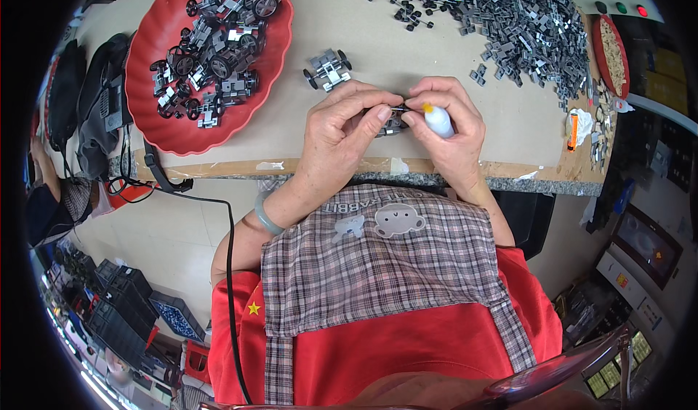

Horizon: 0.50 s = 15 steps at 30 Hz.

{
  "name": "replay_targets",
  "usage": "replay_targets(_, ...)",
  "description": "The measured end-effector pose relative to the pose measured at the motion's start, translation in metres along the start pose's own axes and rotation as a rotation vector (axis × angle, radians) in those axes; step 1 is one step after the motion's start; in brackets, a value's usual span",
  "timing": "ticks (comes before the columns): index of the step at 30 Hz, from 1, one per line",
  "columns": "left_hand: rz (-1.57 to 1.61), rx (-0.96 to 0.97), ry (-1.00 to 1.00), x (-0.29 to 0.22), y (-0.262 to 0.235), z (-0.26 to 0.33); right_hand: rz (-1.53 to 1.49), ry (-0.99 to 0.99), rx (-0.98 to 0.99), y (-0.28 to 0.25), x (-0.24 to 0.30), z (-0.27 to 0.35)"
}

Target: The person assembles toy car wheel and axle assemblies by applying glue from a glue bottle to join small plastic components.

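Note:
My left hand point(347, 128) pinches a small grey toy-car chassis part point(393, 122) at the near edge of the table point(313, 130). My right hand point(449, 119) grips a small white glue bottle point(438, 121) with an orange tip, and its nozzle touches the part between my fingers. Most of the part is hidden by both hands. Just beyond my left hand, a finished grey toy chassis with black wheels point(328, 69) rests on the table.
A red scalloped tray point(161, 122) at the left holds several assembled wheeled chassis. A large heap of loose grey and black parts point(502, 13) covers the far right. A smaller red dish point(609, 53) and an orange tool point(572, 131) lie at the right edge. A black cable point(231, 264) hangs off the front.

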<state>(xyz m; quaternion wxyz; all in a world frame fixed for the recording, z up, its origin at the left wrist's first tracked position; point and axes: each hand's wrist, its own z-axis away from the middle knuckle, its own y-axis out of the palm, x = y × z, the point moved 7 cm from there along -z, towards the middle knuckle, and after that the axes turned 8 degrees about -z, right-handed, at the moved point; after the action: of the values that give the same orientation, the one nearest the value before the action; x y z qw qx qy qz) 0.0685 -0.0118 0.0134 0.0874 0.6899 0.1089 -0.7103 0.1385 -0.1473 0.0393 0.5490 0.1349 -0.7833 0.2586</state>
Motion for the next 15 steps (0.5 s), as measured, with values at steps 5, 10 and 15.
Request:
replay_targets(5, -0.101, 0.015, 0.137, -0.009, -0.002, 0.0, -0.453, 0.402, -0.037, 0.003, -0.022, 0.01)
replay_targets(10, -0.117, 0.006, 0.142, -0.003, -0.001, 0.002, -0.457, 0.413, 0.005, 0.003, -0.03, 0.01)
replay_targets(15, -0.121, -0.026, 0.147, -0.001, -0.002, 0.004, -0.351, 0.36, 0.034, 0.006, -0.027, 0.005)
